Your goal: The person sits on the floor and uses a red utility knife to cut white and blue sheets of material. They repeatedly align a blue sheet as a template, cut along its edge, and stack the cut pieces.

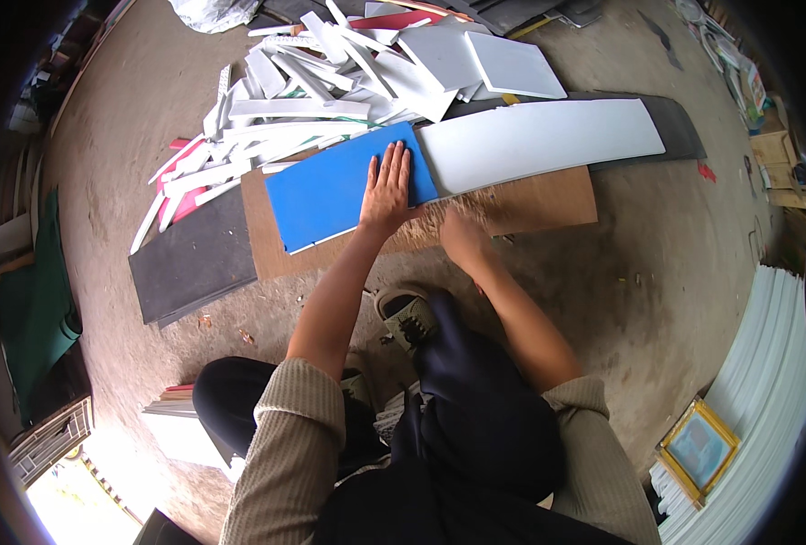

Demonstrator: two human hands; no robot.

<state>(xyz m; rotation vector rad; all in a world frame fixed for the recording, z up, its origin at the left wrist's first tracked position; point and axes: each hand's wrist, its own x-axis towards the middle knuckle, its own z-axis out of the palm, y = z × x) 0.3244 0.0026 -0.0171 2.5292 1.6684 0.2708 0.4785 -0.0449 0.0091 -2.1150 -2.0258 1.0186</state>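
My left hand (pixel 387 193) lies flat on a blue board (pixel 330 189), fingers stretched out near its right end. The blue board rests on a scuffed brown board (pixel 548 197), with a thin white edge showing along its near side. Beside the blue board's lower right corner is my right hand (pixel 467 242), low over the brown board's near edge. It is blurred by motion and looks curled closed; whatever it may hold is hidden. A long white sheet (pixel 543 141) extends to the right from the blue board.
White offcuts (pixel 316 82) are heaped behind the boards, with some red pieces among them. Dark sheets (pixel 194 256) stick out at the left. A gold-framed picture (pixel 699 451) leans on stacked white strips (pixel 766 391) at the lower right. My sandalled foot (pixel 406 318) is close to the brown board.
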